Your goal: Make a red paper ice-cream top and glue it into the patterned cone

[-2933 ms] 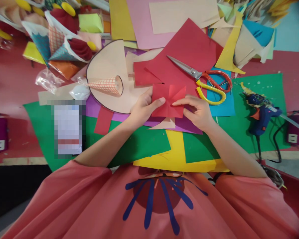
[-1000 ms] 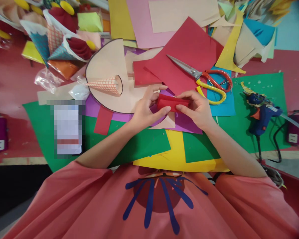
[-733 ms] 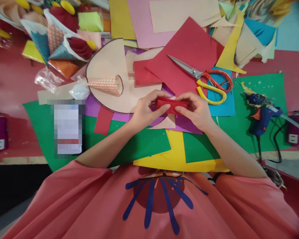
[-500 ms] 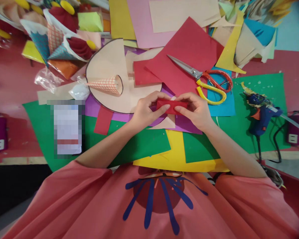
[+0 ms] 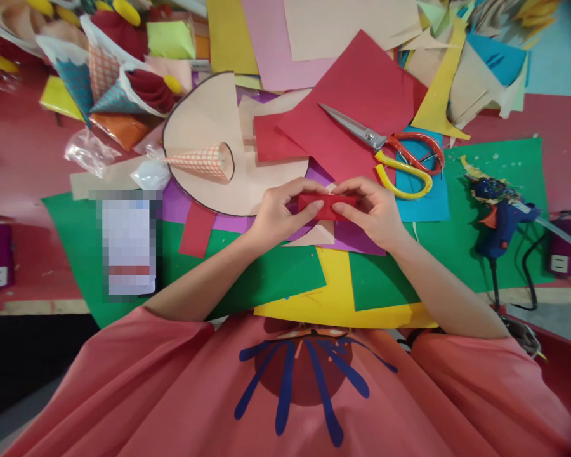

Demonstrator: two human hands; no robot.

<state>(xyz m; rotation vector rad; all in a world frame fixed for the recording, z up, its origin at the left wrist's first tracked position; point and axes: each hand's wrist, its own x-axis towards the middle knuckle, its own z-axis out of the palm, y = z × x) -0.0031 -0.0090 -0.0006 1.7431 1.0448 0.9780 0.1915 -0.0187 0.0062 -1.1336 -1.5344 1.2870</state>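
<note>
Both my left hand (image 5: pixel 285 206) and my right hand (image 5: pixel 368 206) pinch a small folded piece of red paper (image 5: pixel 327 208) between thumbs and fingers. Its long side runs across from one hand to the other. Beyond my hands lies a large cream paper shape (image 5: pixel 195 124) with a black curved edge. On it rests a small orange-checked paper cone (image 5: pixel 202 162). Red paper sheets (image 5: pixel 356 82) are spread further off, and scissors (image 5: pixel 380 146) with one red and one yellow handle lie over them. A red paper strip (image 5: pixel 197 230) sits left of my left hand.
A phone (image 5: pixel 128 247) with a blurred screen lies at left. On the right, a blue glue gun (image 5: pixel 503 225) with a cord rests on green sheet (image 5: pixel 523 158). Paper ice-cream cones (image 5: pixel 109 70) crowd the far left. Paper scraps (image 5: pixel 480 76) are piled at far right.
Hardly anything differs: my hands keep the same grip on the folded red paper, and the whole view has shifted very slightly.
</note>
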